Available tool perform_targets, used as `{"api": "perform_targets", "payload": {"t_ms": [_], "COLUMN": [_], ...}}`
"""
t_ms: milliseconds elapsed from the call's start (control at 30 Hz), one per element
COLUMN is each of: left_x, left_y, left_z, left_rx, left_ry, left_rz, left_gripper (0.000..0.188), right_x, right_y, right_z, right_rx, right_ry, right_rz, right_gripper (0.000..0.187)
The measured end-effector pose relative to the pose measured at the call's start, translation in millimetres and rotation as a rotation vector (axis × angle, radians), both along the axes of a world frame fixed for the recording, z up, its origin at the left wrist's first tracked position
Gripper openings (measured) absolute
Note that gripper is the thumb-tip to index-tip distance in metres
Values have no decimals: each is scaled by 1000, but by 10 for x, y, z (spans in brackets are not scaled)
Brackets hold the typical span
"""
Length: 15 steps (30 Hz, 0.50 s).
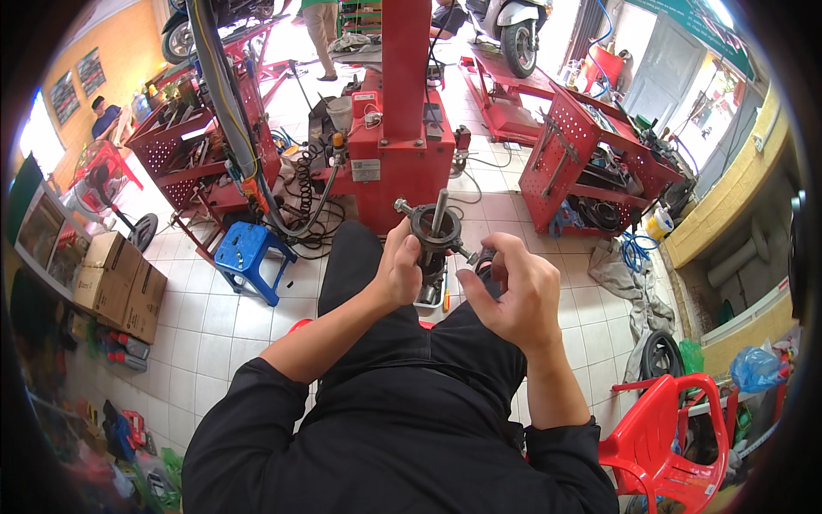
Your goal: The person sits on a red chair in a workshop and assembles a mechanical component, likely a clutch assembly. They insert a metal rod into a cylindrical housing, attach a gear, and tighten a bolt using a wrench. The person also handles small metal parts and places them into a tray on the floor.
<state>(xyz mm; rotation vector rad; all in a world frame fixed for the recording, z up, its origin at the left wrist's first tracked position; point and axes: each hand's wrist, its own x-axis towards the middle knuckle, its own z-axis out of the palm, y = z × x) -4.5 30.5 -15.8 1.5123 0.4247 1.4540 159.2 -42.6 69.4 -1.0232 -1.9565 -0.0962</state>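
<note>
My left hand is closed around a dark metal tool with a round ring head. A bare steel rod stands up through the ring, and screws stick out on two sides. Close to the right-hand screw is my right hand, its thumb and forefinger apart and curved. Something small and dark shows between those fingers; I cannot make out what it is. Below the tool, between my legs, a light tray with metal pieces is partly hidden.
Ahead stands a red lift post with a box base. A blue stool is at left, near cardboard boxes. Red tool carts flank the post; hoses and cables lie on the tiles. A red chair is at lower right. People are farther back.
</note>
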Motion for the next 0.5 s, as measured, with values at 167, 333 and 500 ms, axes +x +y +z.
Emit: {"api": "perform_targets", "payload": {"t_ms": [167, 333, 500], "left_x": [4, 3, -2], "left_y": [-3, 2, 6], "left_z": [29, 19, 12], "left_rx": [-2, 12, 33], "left_ry": [-6, -6, 11], "left_rz": [-16, -5, -2], "left_gripper": [64, 64, 63], "right_x": [90, 9, 85], "right_y": [75, 13, 91], "right_z": [-141, -42, -144], "right_rx": [93, 49, 137], "right_ry": [-158, -37, -145], "right_rz": [-4, 15, 11], "right_gripper": [19, 18, 18]}}
